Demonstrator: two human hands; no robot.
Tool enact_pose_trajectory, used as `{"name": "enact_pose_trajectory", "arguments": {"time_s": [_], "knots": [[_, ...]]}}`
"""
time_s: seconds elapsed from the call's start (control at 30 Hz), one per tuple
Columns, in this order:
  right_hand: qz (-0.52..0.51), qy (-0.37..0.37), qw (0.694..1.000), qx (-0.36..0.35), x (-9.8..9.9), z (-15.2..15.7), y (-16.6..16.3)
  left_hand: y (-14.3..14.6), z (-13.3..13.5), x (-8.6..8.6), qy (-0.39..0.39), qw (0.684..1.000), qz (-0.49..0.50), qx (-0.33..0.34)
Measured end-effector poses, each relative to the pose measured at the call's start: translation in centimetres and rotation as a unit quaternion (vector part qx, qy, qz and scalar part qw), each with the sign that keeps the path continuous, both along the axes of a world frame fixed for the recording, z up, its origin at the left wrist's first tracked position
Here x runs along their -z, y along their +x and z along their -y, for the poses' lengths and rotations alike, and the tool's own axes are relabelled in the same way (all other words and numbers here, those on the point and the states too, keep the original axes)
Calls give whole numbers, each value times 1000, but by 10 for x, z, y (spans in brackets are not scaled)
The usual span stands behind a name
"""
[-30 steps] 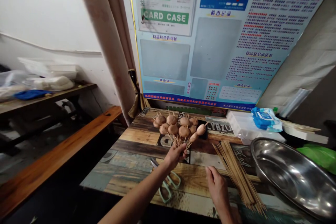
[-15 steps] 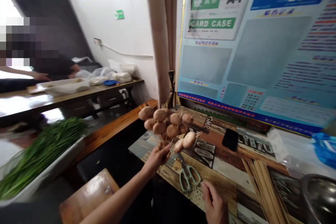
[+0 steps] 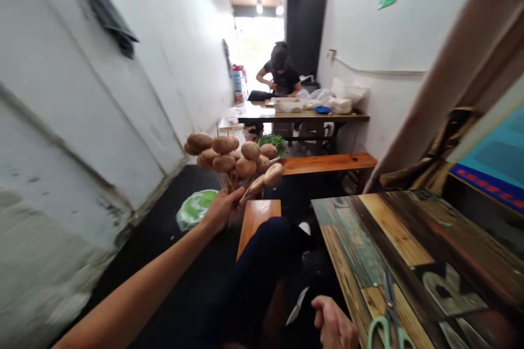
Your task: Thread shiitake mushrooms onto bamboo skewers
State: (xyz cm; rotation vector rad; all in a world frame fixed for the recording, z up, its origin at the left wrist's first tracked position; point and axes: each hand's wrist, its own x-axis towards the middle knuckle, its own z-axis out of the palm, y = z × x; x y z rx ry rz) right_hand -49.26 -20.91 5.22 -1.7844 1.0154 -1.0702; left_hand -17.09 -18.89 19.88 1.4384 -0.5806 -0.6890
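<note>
My left hand (image 3: 224, 208) is closed round the thin sticks of a bunch of skewers (image 3: 235, 155), held up at arm's length above the floor. Each stick bears round, brown pieces that look like mushroom caps; one skewer leans out to the right. Low in the view, beside the table's near edge, my right hand (image 3: 333, 323) has its fingers curled in, with nothing seen in them. Just right of it, scissors (image 3: 389, 316) with pale green handles lie on the patterned wooden table (image 3: 409, 229), cut off by the bottom of the frame.
Below the skewers are a plastic-covered green bowl (image 3: 196, 210) and a wooden stool (image 3: 260, 218). Behind stand an orange bench (image 3: 327, 162) and green leafy vegetables (image 3: 273, 143). A co-worker (image 3: 282, 73) is behind a far table (image 3: 303, 118) with a white tray (image 3: 289, 104). A wall (image 3: 123, 65) runs along the left.
The view has swung left, away from the wall poster. My left hand still holds the skewers, now over the floor instead of the table edge. My right hand remains curled.
</note>
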Motion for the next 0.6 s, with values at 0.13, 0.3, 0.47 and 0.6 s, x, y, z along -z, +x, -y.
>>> {"name": "enact_pose_trajectory", "arguments": {"time_s": [0.13, 0.3, 0.47, 0.6], "knots": [[19, 27, 995, -98, -4, 1, 17, 25, -13, -58, -20, 998, 1, -57], [4, 36, 987, -156, 0, -2, 34, 47, -5, -128, -33, 997, -32, -59], [-31, 42, 985, -164, 21, -7, 46, 57, -13, -141, -66, 995, -35, -70], [-56, 23, 979, -196, 32, -13, 67, 60, -35, -120, -67, 991, -64, -95]]}}
